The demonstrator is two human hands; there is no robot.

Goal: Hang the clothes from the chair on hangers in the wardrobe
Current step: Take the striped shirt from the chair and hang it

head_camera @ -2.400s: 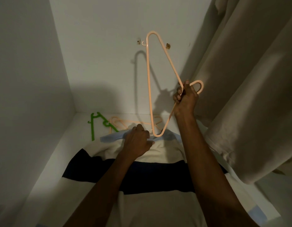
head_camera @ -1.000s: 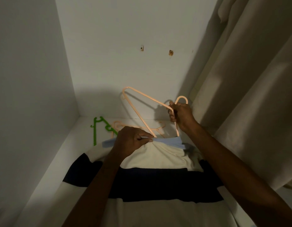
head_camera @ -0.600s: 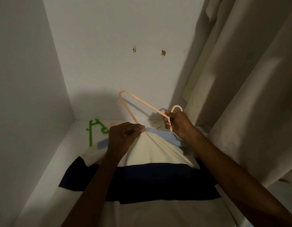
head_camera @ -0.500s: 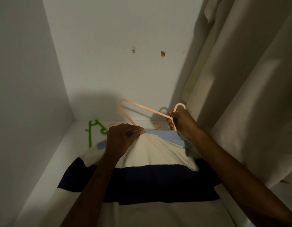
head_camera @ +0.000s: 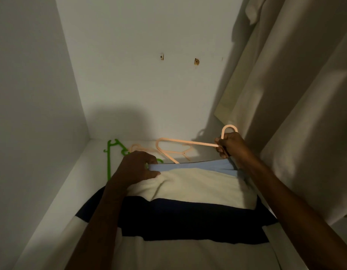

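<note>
Wardrobe: we look into a white compartment, dim, with a back panel, a left wall and a white floor; two small holes mark the back panel.
Curtain: pale cloth hangs down the right side of the wardrobe, right of the shirt.
Shirt: our task garment lies spread on the wardrobe floor, cream with a broad navy band across it and a light blue collar at its far edge.
Left hand: we pinch the left end of the shirt's blue collar, fingers curled round the cloth and lifting it a little off the floor.
Right hand: we clench the neck of the peach hanger just beyond the shirt's right collar end.
Peach hanger: held tilted low behind the shirt collar, its hook sticking up above our right hand, its lower arm dipping behind the collar edge.
Green hanger: lies on the floor at the shirt's far left, partly behind our left hand.
Spare peach hanger: lies on the floor behind the shirt, between the green hanger and the held one.
</note>
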